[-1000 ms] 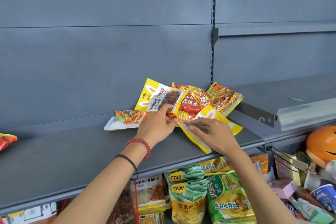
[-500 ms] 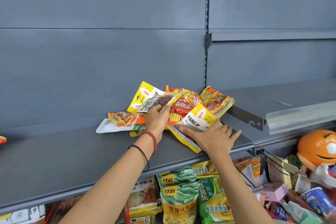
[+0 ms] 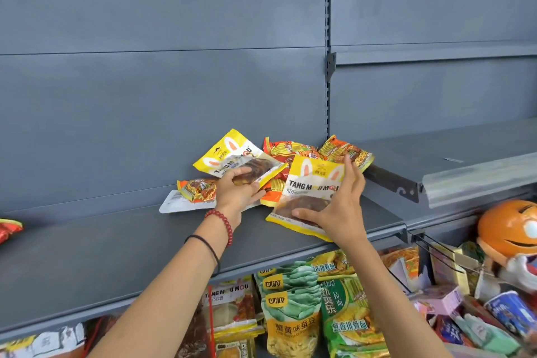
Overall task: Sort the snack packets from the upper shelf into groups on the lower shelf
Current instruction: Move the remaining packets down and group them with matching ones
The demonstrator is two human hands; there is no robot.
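A heap of snack packets lies on the grey upper shelf [image 3: 116, 247]. My left hand [image 3: 236, 193] grips a yellow and white Tang Mou Mou packet [image 3: 229, 155] at its lower edge. My right hand [image 3: 338, 211] holds a second yellow Tang Mou Mou packet [image 3: 308, 186], tilted up off the shelf, thumb under its bottom and fingers along its right side. Behind them lie orange and red noodle packets [image 3: 345, 151] and another orange packet [image 3: 197, 189]. A white packet [image 3: 177, 205] lies flat under the heap's left side.
On the lower shelf stand green bean packets [image 3: 290, 314], green noodle packets [image 3: 351, 317] and a Tang Mou Mou packet [image 3: 229, 308]. A red packet [image 3: 8, 229] shows at the left edge. An orange round toy [image 3: 508, 229] and assorted goods fill the right.
My right hand, pressed flat on the second yellow packet before, now holds it lifted upright. My left hand has closed on the first yellow packet.
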